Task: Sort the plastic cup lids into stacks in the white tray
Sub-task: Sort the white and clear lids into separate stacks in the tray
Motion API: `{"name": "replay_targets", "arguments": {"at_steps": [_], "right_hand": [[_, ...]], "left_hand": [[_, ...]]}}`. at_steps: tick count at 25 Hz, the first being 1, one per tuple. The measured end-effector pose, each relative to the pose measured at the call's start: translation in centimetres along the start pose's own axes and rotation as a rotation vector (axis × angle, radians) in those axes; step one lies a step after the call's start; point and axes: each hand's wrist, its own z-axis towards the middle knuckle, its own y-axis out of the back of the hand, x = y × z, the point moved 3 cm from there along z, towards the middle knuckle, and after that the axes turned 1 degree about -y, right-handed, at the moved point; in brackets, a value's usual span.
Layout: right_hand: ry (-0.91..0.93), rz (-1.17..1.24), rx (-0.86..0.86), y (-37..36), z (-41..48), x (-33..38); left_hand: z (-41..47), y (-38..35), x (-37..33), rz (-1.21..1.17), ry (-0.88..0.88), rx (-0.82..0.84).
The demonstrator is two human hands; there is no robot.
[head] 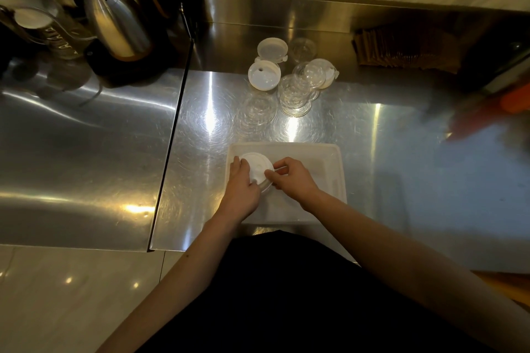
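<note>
our left hand [242, 190] and right hand [294, 180] both pinch the edges of a white lid [255, 165] in the white tray's [315, 147] far-left corner, with loose lids [295, 94] lying beyond on the steel surface [387, 137].

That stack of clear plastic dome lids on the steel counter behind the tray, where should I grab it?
Probably low, round the wide bottom rims of the stack of clear plastic dome lids, coming from its near side, where the steel counter is bare. Other lids crowd behind, and the top lid looks tilted, so a high grip may spill it.
</note>
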Motion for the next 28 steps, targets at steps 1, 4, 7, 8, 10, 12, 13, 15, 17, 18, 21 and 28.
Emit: {"name": "replay_targets", "arguments": {"at_steps": [1, 4, 7, 8, 10, 12, 13, 15, 17, 18, 21, 28], "right_hand": [[-0.002, -0.011, 0.000, 0.0, 0.1, 0.1], [0.011, -0.041, -0.009, 0.1, 0.2, 0.1], [0.046, -0.108, -0.009, 0.2, 0.2, 0.0], [0.049, -0.123, -0.007, 0.2, 0.2, -0.1], [0.048, -0.123, -0.003, 0.3, 0.2, -0.3], [0.043, -0.106, 0.000, 0.3, 0.2, -0.3], [0.040, -0.100, 0.004, 0.2, 0.2, -0.3], [0.036, -0.088, 0.009, 0.2, 0.0, -0.3], [0.041, -0.074, 0.022, 0.3, -0.2, -0.3], [0.043, -0.067, 0.029, 0.3, -0.3, -0.3], [0.053, -0.053, 0.019, 0.4, -0.6, -0.1], [0.052, -0.027, 0.044, 0.6, -1.4, 0.4]], "left_hand": [[0.1, 0.0, 0.1, 0.015, -0.001, 0.009], [0.3, -0.3, 0.2, 0.091, -0.022, 0.042], [0.3, -0.2, 0.1, 0.152, -0.042, 0.075], [0.3, -0.2, 0.0, 0.164, -0.051, 0.084], [0.2, -0.1, -0.3, 0.188, -0.067, 0.095], [0.1, -0.1, -0.4, 0.202, -0.080, 0.087], [0.2, -0.1, -0.3, 0.197, -0.078, 0.079], [0.1, -0.1, -0.2, 0.168, -0.072, 0.058], [0.0, 0.0, 0.0, 0.150, -0.076, 0.020], [0.0, 0.0, 0.0, 0.146, -0.080, -0.004], [-0.1, 0.3, 0.1, 0.151, -0.106, -0.056], [-0.4, 0.5, 0.1, 0.154, -0.083, -0.047]]}}
